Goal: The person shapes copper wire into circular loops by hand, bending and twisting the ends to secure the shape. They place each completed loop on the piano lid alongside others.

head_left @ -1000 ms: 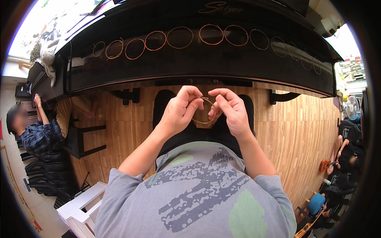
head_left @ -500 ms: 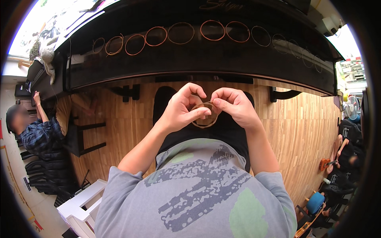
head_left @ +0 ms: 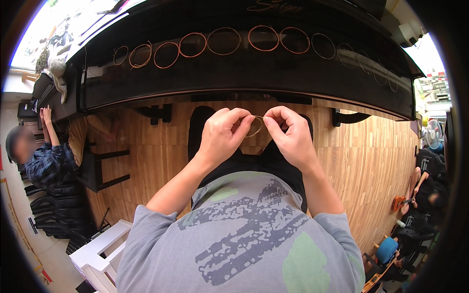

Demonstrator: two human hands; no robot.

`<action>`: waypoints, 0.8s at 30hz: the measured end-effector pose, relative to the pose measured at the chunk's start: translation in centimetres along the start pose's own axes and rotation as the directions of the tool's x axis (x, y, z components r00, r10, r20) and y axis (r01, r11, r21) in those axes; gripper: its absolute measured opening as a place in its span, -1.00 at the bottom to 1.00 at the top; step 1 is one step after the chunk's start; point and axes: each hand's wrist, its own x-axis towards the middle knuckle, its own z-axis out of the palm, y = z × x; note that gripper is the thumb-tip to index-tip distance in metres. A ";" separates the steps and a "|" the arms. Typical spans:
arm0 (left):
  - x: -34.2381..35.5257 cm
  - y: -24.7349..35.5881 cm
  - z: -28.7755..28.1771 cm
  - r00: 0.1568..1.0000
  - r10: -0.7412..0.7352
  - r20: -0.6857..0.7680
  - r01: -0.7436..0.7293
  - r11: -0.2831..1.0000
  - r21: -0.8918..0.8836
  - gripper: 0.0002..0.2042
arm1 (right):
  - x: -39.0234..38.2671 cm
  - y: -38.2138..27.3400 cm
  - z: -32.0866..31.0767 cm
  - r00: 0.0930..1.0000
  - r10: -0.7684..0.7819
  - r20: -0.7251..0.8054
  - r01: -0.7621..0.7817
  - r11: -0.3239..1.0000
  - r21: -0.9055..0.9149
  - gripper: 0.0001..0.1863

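My left hand (head_left: pixel 224 136) and my right hand (head_left: pixel 290 136) pinch a thin brass-coloured coiled string (head_left: pixel 255 133) at its top, thumbs against index fingers, over my dark-clad lap. The loop hangs between the two hands, partly hidden by the fingers. Beyond them, a row of several coiled strings, copper (head_left: pixel 264 50) on the left and middle and thinner silver (head_left: pixel 323 57) toward the right, lies on the glossy black piano top (head_left: pixel 244 73).
A person (head_left: pixel 49 166) in a plaid shirt sits at the left, hands raised by a dark surface, beside a black chair (head_left: pixel 107 180). A white slatted object (head_left: pixel 93 254) is at lower left. At the right are people (head_left: pixel 425 180), a small orange guitar (head_left: pixel 398 202) and a blue seat (head_left: pixel 387 249).
My hands have shifted about with the loop. My left fingers, spread around it half a second ago, now pinch its top near my right fingertips. The person at left has raised the other hand.
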 end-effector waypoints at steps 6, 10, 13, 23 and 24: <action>0.1 0.8 0.9 0.989 -0.084 -0.124 0.057 0.978 -0.201 -0.89 | -0.2 -0.7 0.8 0.998 0.012 -0.056 -0.010 0.999 0.038 -0.92; -0.1 0.9 1.4 0.975 -0.208 -0.074 0.166 0.911 -0.377 -0.84 | 0.2 -0.2 0.7 0.974 -0.214 -0.075 0.200 0.966 -0.165 -0.93; 0.0 0.1 1.7 0.966 -0.259 0.005 0.221 0.812 -0.540 -0.79 | 0.4 0.1 0.7 0.935 -0.346 -0.074 0.312 0.905 -0.288 -0.94; 0.4 -0.2 0.4 0.895 -0.280 0.346 0.445 0.572 -0.689 -0.72 | 1.5 1.3 -1.3 0.977 0.067 0.203 -0.148 0.896 0.420 -0.83; 0.5 -0.3 0.3 0.892 -0.277 0.358 0.452 0.577 -0.680 -0.73 | 1.6 1.3 -1.3 0.972 0.062 0.226 -0.165 0.865 0.474 -0.79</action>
